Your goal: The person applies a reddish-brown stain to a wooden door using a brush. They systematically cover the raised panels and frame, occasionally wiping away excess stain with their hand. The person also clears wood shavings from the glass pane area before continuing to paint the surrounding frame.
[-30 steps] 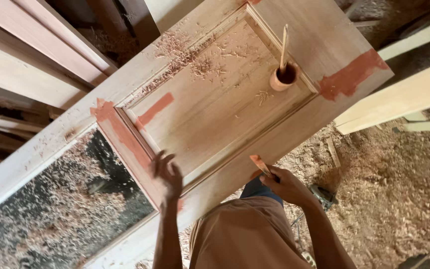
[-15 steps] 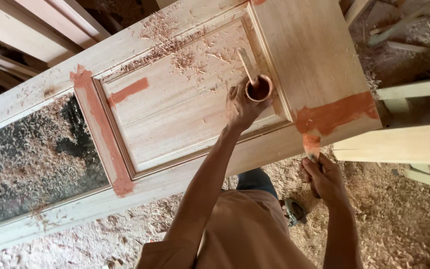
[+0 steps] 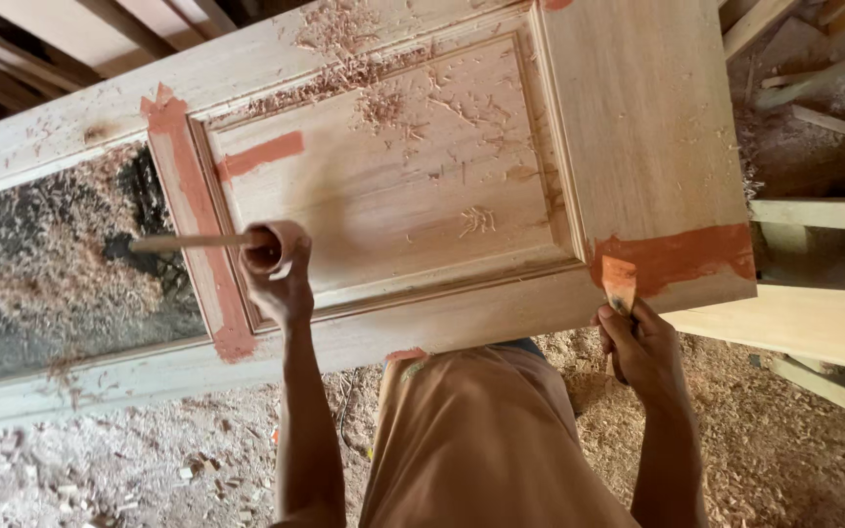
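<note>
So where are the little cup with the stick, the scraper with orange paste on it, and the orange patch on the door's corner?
cup [image 3: 276,249], head view, on its side wall.
scraper [image 3: 619,282], head view, on the blade's paste-coated face.
orange patch [image 3: 682,256], head view, on the middle of the smear.

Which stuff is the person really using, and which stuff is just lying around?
In use:
left hand holding the cup with a stick in it
right hand holding the scraper
door with orange filler

Lying about:
shavings on the door
sawdust on the floor
planks on the right
</note>
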